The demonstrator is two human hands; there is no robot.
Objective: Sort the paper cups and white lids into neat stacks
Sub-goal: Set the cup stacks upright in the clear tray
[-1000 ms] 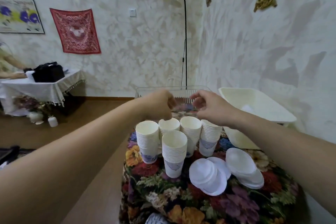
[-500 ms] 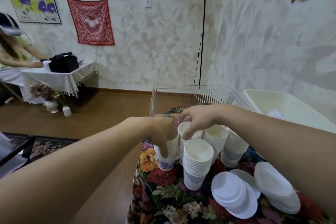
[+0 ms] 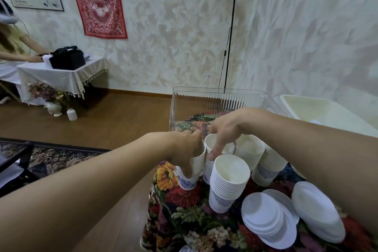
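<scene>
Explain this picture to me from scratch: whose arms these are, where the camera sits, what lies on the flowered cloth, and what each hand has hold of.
There is no machine here. A person wears a wide-angle camera on the head, which looks forward and down, so the two bare arms that reach in are the wearer's own.

On the floral tablecloth stand several stacks of paper cups; the nearest cup stack is untouched. To its right lie piles of white lids. Behind the cups are a clear plastic bin and a cream tub.

The left hand grips the leftmost cup stack from above. The right hand has its thumb and fingers curled over the rim of the cup stack behind it.

Another person stands at a far table on the left.
</scene>
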